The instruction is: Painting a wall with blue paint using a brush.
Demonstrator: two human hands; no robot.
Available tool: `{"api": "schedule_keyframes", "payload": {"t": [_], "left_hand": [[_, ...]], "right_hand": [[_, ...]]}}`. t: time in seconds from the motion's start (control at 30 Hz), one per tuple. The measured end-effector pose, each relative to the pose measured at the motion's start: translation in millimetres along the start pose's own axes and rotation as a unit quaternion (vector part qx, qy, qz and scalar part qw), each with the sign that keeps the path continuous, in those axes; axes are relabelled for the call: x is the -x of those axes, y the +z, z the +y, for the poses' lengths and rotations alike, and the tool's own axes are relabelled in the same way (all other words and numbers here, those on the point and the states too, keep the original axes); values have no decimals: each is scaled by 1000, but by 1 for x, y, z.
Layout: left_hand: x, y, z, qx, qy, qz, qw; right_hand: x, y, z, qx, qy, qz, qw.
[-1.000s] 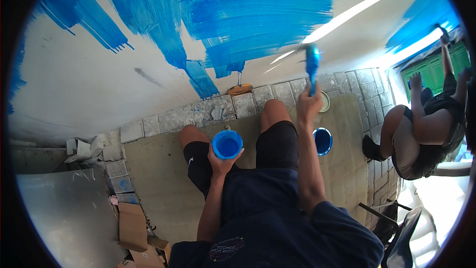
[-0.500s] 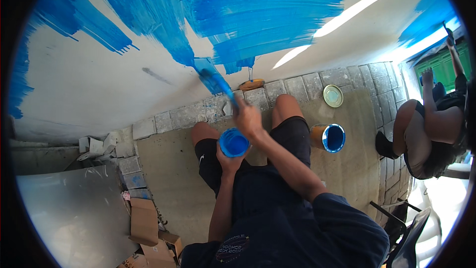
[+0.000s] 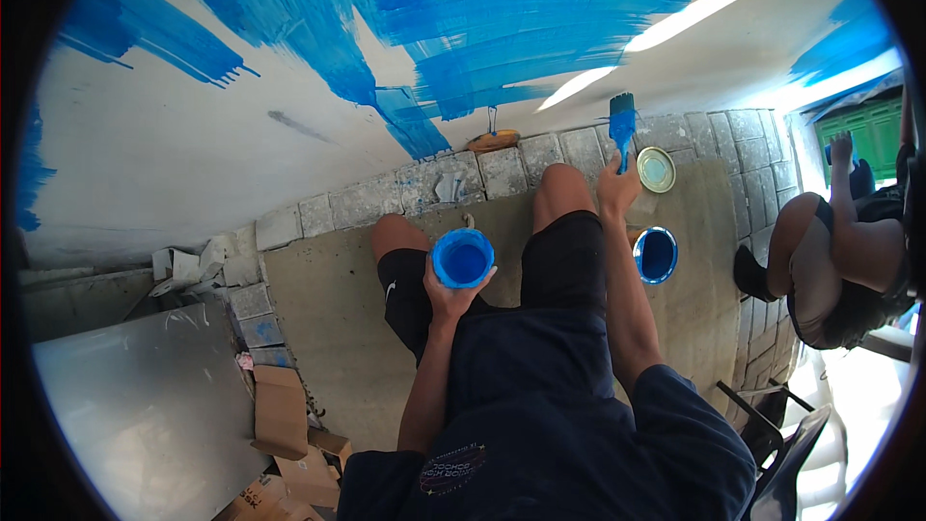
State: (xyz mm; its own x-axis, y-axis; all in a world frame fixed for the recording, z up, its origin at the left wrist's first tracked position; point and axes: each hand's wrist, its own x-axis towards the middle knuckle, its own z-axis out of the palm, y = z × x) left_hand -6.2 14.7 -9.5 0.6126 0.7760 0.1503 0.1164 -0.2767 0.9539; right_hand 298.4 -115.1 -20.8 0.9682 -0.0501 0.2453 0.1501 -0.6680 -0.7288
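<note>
My left hand point(image 3: 447, 301) is wrapped round a small cup of blue paint point(image 3: 463, 259), held upright above my lap. Out to the right, my right hand point(image 3: 617, 189) grips the handle of a paintbrush point(image 3: 623, 125), bristles pointing away from me and dark with paint. The brush is in front of the lower wall, seemingly apart from it. Broad blue strokes cover much of the white wall point(image 3: 241, 150). Beyond my right forearm stands a larger paint can point(image 3: 656, 256), partly hidden by the arm, with blue paint inside.
A round can lid point(image 3: 656, 170) and an orange-brown lid-like disc point(image 3: 494, 141) lie near the wall's foot. Paving blocks point(image 3: 502, 172) edge a mat point(image 3: 338, 328). Cardboard boxes point(image 3: 280, 410) and a metallic sheet point(image 3: 145, 396) are at left. Another person point(image 3: 839, 241) sits at right, near a chair point(image 3: 791, 453).
My right hand has moved the brush from the wall in front of me out to the right. The left hand still holds the paint cup, slightly higher in view.
</note>
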Motion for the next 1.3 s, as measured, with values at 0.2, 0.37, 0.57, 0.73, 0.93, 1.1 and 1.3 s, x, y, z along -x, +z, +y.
{"api": "schedule_keyframes", "payload": {"t": [0.2,0.37,0.57,0.73,0.93,1.1,1.3], "left_hand": [[1,6,-1,23,-28,4,999],[-1,7,-1,14,-15,-11,1000],[1,1,-1,0,-17,1,1000],[-1,11,2,31,-23,-4,999],[-5,4,6,27,-14,27,999],[-11,10,8,35,-1,13,999],[-4,-4,1,14,-6,28,1000]], "right_hand": [[27,50,15,67,97,-124,985],[41,55,-30,-217,332,-324,859],[70,71,-67,-181,343,-377,841],[82,89,-28,1,266,-459,848],[111,43,-24,-116,189,-442,869],[106,33,-17,-128,162,-459,864],[115,50,-52,-338,406,-434,730]]}}
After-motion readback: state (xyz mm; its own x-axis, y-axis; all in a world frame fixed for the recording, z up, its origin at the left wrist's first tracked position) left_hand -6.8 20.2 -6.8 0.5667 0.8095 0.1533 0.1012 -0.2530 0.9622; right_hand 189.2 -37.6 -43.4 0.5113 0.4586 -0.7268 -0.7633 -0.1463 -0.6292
